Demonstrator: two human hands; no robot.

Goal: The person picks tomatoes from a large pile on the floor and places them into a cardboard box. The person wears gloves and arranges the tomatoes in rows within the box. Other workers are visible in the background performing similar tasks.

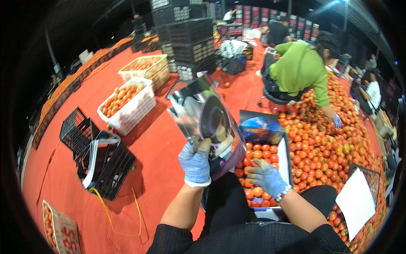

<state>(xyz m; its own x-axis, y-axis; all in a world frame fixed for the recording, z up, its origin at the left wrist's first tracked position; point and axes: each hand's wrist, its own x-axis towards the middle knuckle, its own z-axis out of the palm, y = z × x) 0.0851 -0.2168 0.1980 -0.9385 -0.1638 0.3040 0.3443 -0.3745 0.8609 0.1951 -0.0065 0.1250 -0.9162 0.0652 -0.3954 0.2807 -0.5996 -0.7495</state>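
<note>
My left hand, in a blue knit glove, grips a glossy dark printed sheet by its lower left edge. The sheet is upright, bent and blurred, with a purple lower edge. Below and to its right, a cardboard box with white inner walls holds rows of red tomatoes. A dark flap with a blue print stands at the box's far end. My right hand, gloved too, is over the tomatoes with its fingers apart and nothing in them; whether it touches them is unclear.
To the right spreads a large tomato pile, where a person in green bends. Left on the red floor covering are black crates, a yellow strap and a white tomato basket. Stacked crates rise behind.
</note>
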